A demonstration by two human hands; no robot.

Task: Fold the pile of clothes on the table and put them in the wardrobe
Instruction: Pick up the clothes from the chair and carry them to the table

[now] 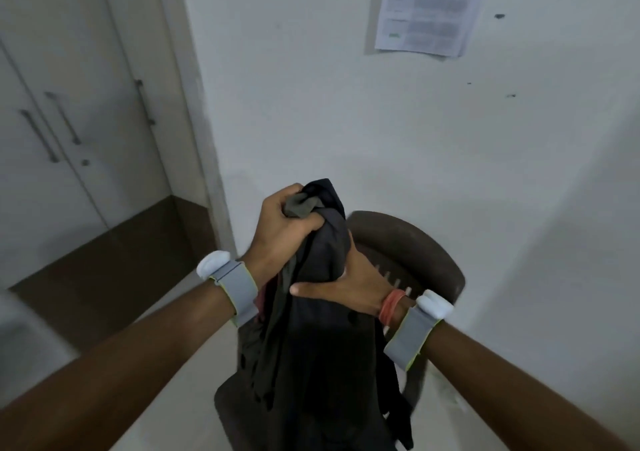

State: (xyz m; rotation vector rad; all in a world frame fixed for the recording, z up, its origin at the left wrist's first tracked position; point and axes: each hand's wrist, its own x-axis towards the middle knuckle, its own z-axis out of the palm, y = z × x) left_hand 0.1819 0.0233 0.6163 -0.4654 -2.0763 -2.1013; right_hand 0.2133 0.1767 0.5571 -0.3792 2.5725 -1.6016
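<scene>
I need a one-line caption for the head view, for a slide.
Left hand and right hand grip a bunched dark garment over a brown chair, closed wardrobe doors at left.

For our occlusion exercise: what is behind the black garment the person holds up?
A brown plastic chair: its curved back and some slots show past the black garment. Most of its seat is covered.

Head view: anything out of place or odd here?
The dark garment is bunched, not folded, gripped by the left hand and right hand over a brown chair; no table shows. The wardrobe doors are closed.
</scene>
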